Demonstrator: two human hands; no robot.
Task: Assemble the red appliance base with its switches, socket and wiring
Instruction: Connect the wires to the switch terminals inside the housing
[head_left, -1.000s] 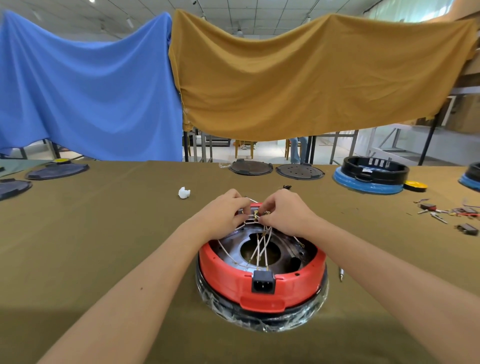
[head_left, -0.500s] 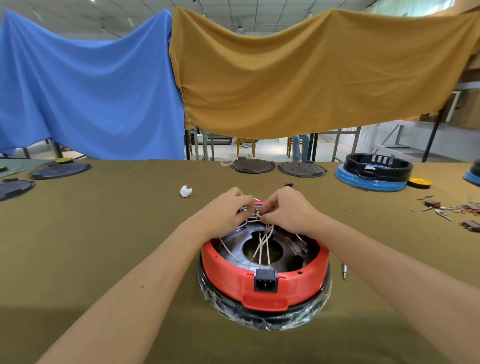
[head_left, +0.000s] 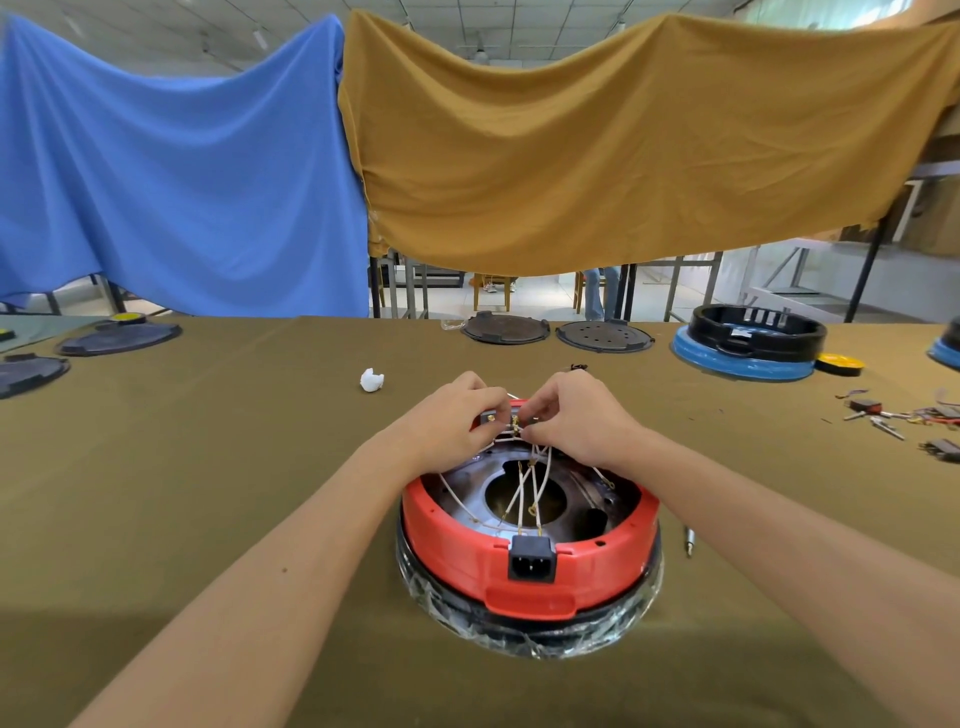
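1. The red appliance base (head_left: 530, 566) sits open side up on the near middle of the bench (head_left: 208, 467), on a black lower part wrapped in clear film; its black socket (head_left: 531, 557) is set in the near wall, facing the camera.
2. White wires (head_left: 535, 486) with brass ends cross the metal interior from near the socket up to the far rim; where each one ends under the hands is hidden.
3. The left hand (head_left: 452, 423) rests at the far rim, fingers curled and pinching a small part there; the part is too covered to identify.
4. The right hand (head_left: 576, 415) meets it from the right, fingers curled and pinching the wire ends; the exact terminal is hard to make out.
5. A small metal bit (head_left: 689, 540) lies on the bench just right of the base; a white crumpled scrap (head_left: 372, 380) lies far left of the hands.
6. At the far right edge, loose small parts (head_left: 904, 415) are blurred and partly cut off.
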